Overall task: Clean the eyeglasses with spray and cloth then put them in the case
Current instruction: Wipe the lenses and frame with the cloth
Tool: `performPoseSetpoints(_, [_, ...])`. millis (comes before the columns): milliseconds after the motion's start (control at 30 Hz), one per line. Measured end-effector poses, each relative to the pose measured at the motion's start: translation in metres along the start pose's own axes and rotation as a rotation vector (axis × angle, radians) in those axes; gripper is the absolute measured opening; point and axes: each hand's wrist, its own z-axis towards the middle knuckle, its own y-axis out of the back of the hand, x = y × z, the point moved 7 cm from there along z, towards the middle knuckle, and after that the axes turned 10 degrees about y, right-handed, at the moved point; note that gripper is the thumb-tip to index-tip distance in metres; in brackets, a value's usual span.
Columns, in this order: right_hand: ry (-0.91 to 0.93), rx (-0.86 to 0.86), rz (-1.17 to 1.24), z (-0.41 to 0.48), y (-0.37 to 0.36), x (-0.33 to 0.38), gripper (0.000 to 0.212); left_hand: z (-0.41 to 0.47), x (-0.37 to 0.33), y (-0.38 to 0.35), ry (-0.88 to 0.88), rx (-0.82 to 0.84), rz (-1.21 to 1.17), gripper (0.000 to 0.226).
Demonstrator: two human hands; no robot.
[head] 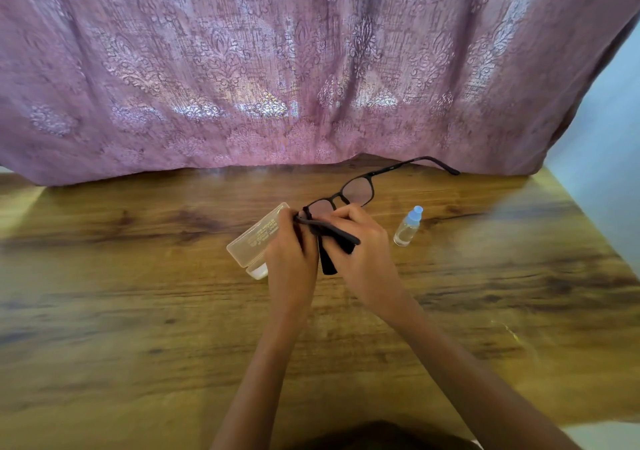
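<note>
Above table (138,311) | both hands grip eyeglasses (358,190), front running lower-left to upper-right | right hand (360,241) pinches cloth (329,262)

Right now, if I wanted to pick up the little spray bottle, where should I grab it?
Probably around the clear round body of the spray bottle, below its blue cap. It stands upright and alone on the table, to the right of the right hand, so come from its open right side and wrap your fingers around it. The cap looks too small for a steady hold.
</note>
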Motion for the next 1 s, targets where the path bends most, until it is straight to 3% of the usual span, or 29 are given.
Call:
performPoseSetpoints(267, [0.063, 0.041, -0.271, -0.001, 0.003, -0.001, 0.032, 0.000, 0.001, 0.001, -0.032, -0.023, 0.029, 0.017])
performPoseSetpoints(533, [0.010, 0.003, -0.054, -0.009, -0.005, 0.004, 0.032, -0.001, 0.007, 0.000, 0.028, -0.034, -0.033, 0.025])
performPoseSetpoints(667, [0.004, 0.000, -0.001, -0.003, -0.004, 0.006, 0.035, 0.000, 0.003, 0.001, -0.008, 0.031, -0.072, 0.010])
performPoseSetpoints(867, [0.101, 0.057, -0.185, -0.002, -0.007, 0.015, 0.042, 0.002, 0.001, 0.004, -0.061, 0.070, 0.015, 0.005])
performPoseSetpoints(1000, [0.072, 0.016, -0.286, -0.001, -0.003, 0.008, 0.039, 0.000, -0.001, 0.006, -0.094, 0.014, 0.036, 0.011])
